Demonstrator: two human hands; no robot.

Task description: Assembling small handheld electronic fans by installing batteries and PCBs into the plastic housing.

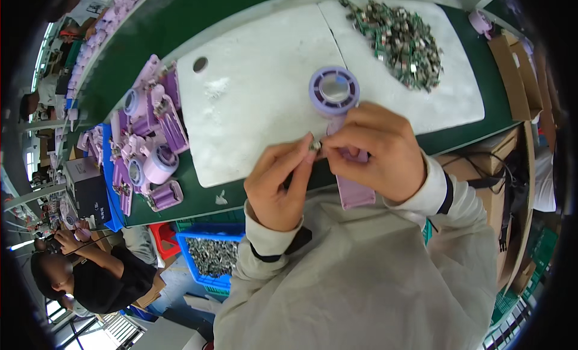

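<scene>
My left hand (280,181) is closed, thumb and fingertips pinching a small circuit board with metal parts (315,146). Close beside it, my right hand (379,154) curls over the handle of a lilac handheld fan body (355,192), with thumb and forefinger pinched at the small board. Whether wires run between the board and the handle is hidden by the fingers. The fan's round ringed head points away from me over a white foam sheet (259,79), and its handle end comes near my chest.
Several lilac fan bodies and shells (159,163) are heaped on the left. A pile of green circuit boards (400,46) lies at the far right. Below the table edge stands a blue crate (189,259) of small metal parts. A cardboard box (512,76) is at right; a person (96,271) sits lower left.
</scene>
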